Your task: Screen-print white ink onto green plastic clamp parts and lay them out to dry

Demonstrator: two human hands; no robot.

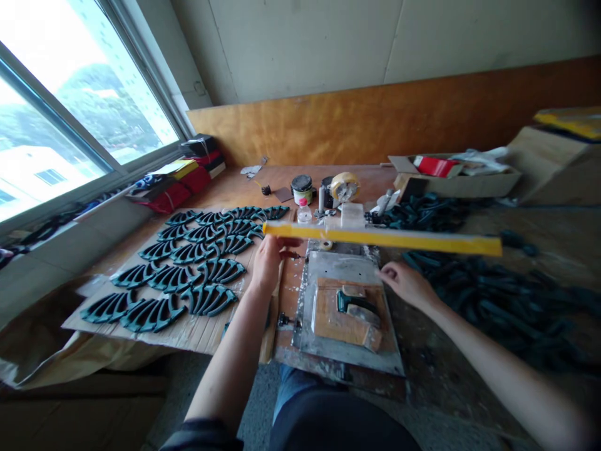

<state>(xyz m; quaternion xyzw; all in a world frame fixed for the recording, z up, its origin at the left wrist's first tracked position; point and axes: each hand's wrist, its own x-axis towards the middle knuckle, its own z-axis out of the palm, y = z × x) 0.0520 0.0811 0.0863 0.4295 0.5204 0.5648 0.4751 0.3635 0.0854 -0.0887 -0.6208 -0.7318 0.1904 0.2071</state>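
Note:
My left hand [268,262] is beside the left end of a yellow bar [385,238], which partly overlaps its fingers; they point right, somewhat apart. To the right of a grey metal plate [323,266], my right hand [399,275] has its fingers curled together at the plate's upper right edge. Anything between those fingertips is too small to make out. On the plate lies a wooden block [326,316] with a dark green slatted piece [345,302] and smaller wood bits on it. The yellow bar crosses the view above the plate.
Rows of dark green fan-shaped parts [153,315] lie on cardboard [188,331] at the left. Loose dark green pieces [498,307] are heaped at the right. Behind are a jar [302,188], a bottle [304,213], a tape roll [345,187] and an open carton [469,185].

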